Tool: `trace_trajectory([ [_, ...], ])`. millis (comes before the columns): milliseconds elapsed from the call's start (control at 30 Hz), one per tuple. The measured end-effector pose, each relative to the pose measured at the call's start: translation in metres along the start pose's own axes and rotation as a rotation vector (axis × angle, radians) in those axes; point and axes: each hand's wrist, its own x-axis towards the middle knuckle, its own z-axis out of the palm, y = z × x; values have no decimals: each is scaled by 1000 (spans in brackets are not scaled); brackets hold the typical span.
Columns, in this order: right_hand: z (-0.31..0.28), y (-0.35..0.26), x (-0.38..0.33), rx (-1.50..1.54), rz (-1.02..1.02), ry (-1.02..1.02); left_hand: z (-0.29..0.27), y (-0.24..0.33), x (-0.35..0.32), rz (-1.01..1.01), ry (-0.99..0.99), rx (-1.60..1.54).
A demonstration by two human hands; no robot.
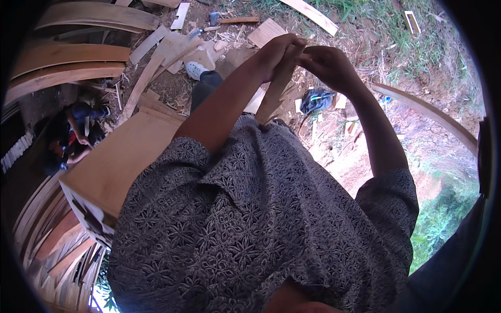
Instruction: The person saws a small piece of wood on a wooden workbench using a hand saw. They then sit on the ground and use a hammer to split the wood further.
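Note:
My left hand (281, 51) is wrapped around the upper part of a narrow wooden stick (275, 94), which slants from my waist up and away from me. My right hand (324, 61) is bent at the wrist, its fingers closed at the far end of the stick beside my left hand. Whether the right fingers grip the stick itself or a small piece at its tip is hard to make out. Beyond my left hand, a flat square board (267, 32) lies on the ground.
Beside me at left stands a wooden box (130, 151). A person (73, 130) sits low past it. Curved planks (73, 55) are stacked at the far left. Wood scraps and shavings litter the ground around a white shoe (195, 70). A dark plastic bag (317, 100) lies at right.

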Motion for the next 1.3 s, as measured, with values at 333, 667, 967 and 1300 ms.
trace_trajectory([
  [333, 79, -161, 266, 298, 54, 101, -235, 205, -44, 293, 246, -627],
  [667, 72, -69, 302, 272, 612, 20, -472, 303, -209, 981, 1069, 211],
  [967, -37, -22, 435, 60, 610, -476, -421, 100, -225, 315, 1379, 519],
  [1300, -51, 20, 743, -667, 85, 83, -105, -111, -241, -330, 1967, -57],
])
